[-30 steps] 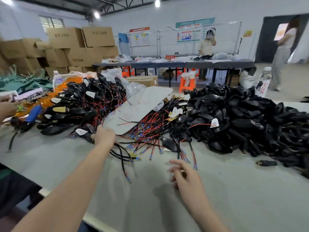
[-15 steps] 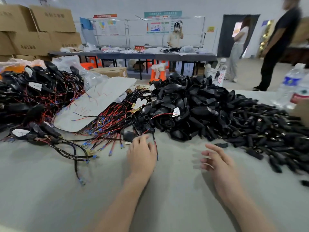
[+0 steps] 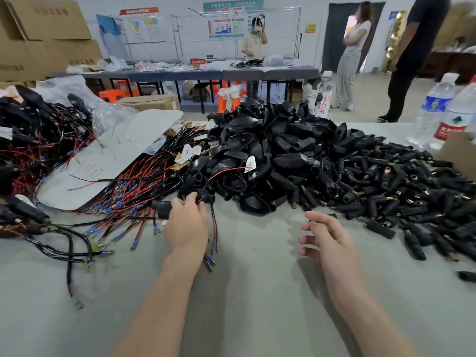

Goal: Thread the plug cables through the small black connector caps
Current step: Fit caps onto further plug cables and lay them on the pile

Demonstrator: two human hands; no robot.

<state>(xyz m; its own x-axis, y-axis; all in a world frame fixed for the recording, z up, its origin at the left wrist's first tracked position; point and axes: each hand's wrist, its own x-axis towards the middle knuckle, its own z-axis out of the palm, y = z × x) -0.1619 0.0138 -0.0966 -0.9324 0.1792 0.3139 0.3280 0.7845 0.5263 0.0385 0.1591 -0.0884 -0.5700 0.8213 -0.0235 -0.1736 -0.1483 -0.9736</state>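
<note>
Head view: left hand (image 3: 186, 225) gripped one plug cable (image 3: 214, 228) at the tangle's edge while right hand (image 3: 327, 239) hung loose and empty; judged it wise to pull the cable clear before fetching from the small black connector caps (image 3: 401, 191).

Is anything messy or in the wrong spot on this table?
One small black cap lies alone near the right edge, away from the cap heap. A black cable strays from the wire tangle toward the front of the table. Nothing looks broken.

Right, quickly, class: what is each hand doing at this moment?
Left hand: grips a plug cable.
Right hand: open, holding nothing.
</note>
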